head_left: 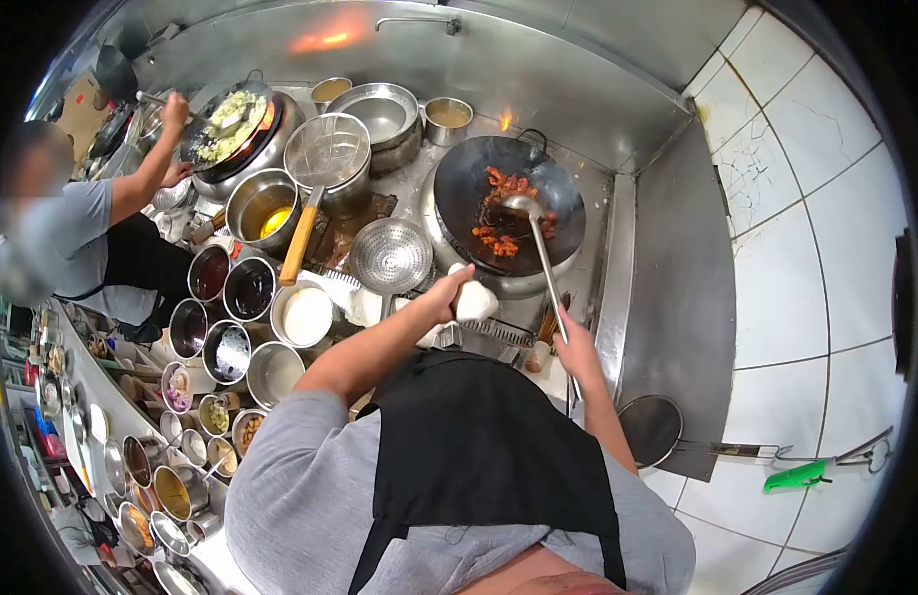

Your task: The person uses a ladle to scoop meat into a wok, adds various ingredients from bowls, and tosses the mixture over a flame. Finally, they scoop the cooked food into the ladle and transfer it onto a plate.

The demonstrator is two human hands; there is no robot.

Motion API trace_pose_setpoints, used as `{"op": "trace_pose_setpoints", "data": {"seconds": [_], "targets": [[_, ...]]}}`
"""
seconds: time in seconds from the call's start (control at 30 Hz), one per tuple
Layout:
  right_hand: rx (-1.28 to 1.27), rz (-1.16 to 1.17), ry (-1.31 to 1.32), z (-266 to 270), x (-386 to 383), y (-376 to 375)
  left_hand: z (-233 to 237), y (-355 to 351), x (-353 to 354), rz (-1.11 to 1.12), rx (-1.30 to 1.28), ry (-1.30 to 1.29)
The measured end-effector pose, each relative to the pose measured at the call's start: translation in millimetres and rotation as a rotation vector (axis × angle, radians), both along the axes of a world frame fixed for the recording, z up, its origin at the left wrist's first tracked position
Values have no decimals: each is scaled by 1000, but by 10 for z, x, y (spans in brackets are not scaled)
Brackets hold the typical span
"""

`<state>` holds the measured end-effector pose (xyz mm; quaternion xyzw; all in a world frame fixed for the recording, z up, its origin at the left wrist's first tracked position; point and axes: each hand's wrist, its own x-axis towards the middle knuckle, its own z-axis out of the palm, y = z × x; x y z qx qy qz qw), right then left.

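My left hand (453,295) is closed around a bundled white cloth (475,300) at the near edge of a black wok (457,188). In my right hand (575,345) is the long metal handle of a ladle (548,260). The ladle's bowl rests inside the wok among reddish-brown pieces of food (496,241). The wok sits on a round metal burner ring, and a small flame shows behind it. Left of the wok lies a perforated metal skimmer (390,256), its handle running down beside my left forearm.
At the left, a co-worker (72,223) holds a ladle over another wok (191,149) with pale yellow food. Between us stand a pot (263,210), a wire strainer (328,151) and several sauce containers. A round sieve (650,430) hangs at the right by the tiled wall (796,288).
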<state>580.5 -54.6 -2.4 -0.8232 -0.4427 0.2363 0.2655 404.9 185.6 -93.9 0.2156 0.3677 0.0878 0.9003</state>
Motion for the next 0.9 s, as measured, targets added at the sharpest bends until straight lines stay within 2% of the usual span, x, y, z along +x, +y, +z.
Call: {"op": "trace_pose_setpoints", "data": {"seconds": [0.07,0.13,0.17,0.2,0.23,0.3,0.33,0.4,0.43,0.47,0.53,0.6,0.7,0.73,0.77,0.8,0.83,0.87,0.9], "targets": [[25,-51,-47,-243,78,344,-58,125,214,-30,37,86],[69,-66,-59,-348,37,519,-89,195,441,29,71,123],[64,-68,-1,-352,-28,563,-85,204,535,60,84,156],[61,-66,57,-350,-56,586,110,164,578,81,107,223],[70,-75,55,-392,-49,504,64,172,658,73,116,220],[303,94,62,-476,-99,201,-105,203,791,159,223,408],[303,93,58,-389,-160,80,-198,202,808,197,219,383],[-29,-42,243,102,-399,-196,-528,318,861,171,235,361],[-31,-45,248,249,-502,-319,-627,342,857,147,250,341],[17,-46,312,382,-597,-433,-381,264,765,152,251,345],[65,-52,376,784,-704,-659,-353,167,632,174,229,297],[-28,-138,853,1235,-668,-919,-241,-18,455,191,134,215],[-26,-156,1019,1394,-609,-1114,401,-368,171,180,86,187],[-87,-98,848,1300,-587,-1076,426,-332,203,182,102,193],[-93,-59,744,1169,-577,-957,83,-156,329,142,68,150],[-99,-24,639,974,-552,-810,153,-77,399,143,62,197],[11,77,262,583,-497,-685,231,-39,455,144,58,237],[175,97,81,243,-485,-506,66,-12,494,142,119,224],[103,17,105,141,-508,-299,-55,-49,473,132,125,221]]}}
